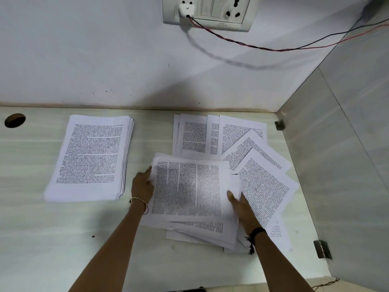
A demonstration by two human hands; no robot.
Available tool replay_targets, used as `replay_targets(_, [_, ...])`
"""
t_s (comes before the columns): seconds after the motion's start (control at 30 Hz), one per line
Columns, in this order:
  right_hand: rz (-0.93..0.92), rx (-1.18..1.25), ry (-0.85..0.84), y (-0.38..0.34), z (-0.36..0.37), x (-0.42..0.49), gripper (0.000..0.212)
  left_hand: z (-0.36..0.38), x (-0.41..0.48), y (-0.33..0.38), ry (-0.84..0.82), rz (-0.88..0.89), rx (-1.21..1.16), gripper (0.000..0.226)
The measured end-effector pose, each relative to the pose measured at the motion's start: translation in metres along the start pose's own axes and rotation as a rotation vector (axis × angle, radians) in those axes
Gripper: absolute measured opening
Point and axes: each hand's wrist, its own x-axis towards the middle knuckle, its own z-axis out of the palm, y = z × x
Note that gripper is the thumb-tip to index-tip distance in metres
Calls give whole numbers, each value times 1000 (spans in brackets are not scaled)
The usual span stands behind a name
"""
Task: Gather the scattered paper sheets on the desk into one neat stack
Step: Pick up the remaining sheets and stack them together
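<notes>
Flanking gripped sheets (189, 186), left hand (143, 187), right hand (244, 209)

Two hands are showing — a left hand (143, 186) and a right hand (242, 209). One squared stack (90, 157) is lying left of the left fingers (148, 171), one loose pile (189, 186) is sitting between both sets of fingers, four sheets (193, 133) are showing beyond them — and two fanned sheets (263, 182) right of the right fingers (231, 196).

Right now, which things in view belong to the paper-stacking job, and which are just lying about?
Job: neat stack; gathered bundle; fanned sheets; back-row sheets.
Lying about: wall socket; red-black wire; cable hole; metal bracket.
</notes>
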Motion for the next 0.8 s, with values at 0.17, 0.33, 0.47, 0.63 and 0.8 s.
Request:
replay_targets(0.17, [12,20,-10,-5,-2,3,71,-17,16,-1,-115,23,211,63])
replay_targets(0.33, [-22,17,86,0,14,6,82,-5,-8,8,93,-123,288,55])
replay_targets(0.47, [-53,-45,278,4,26,-5,65,13,-32,8,222,-272,224,47])
replay_targets(0.63, [-26,-184,83,10,27,-6,66,24,-37,15,241,-431,103,48])
replay_targets(0.8, [90,294,274,0,22,-8,22,6,-33,19,425,-336,-293,41])
